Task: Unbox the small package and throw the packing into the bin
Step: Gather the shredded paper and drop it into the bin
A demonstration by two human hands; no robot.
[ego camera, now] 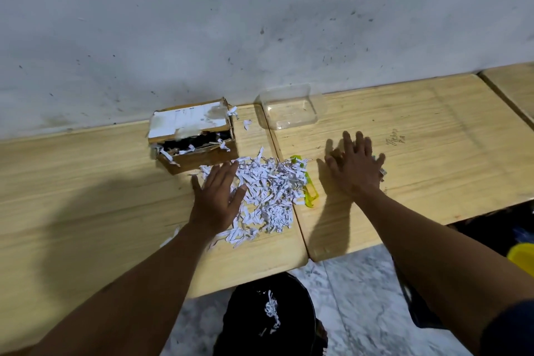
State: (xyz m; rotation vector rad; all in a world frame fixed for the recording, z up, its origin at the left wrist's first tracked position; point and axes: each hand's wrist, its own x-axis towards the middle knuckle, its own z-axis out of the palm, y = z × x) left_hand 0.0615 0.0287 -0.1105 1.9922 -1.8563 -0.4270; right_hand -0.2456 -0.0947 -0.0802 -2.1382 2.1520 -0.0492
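Observation:
A small torn cardboard box [190, 136] lies open against the wall, with dark contents and a few paper strips inside. A heap of white shredded paper [268, 193] covers the wooden table in front of it. My left hand [216, 196] lies flat and open on the heap's left edge. My right hand [354, 165] rests flat on the table to the right of the heap, fingers spread, a few paper scraps by its outer side. Below the table edge stands a black bin [245, 324] with some shreds inside.
A yellow-green utility knife [309, 193] lies partly under the right side of the shreds. A clear plastic tub [289, 108] stands near the wall. Two wooden tables [433, 139] meet at a seam under the heap. A yellow object [523, 257] sits low at the right.

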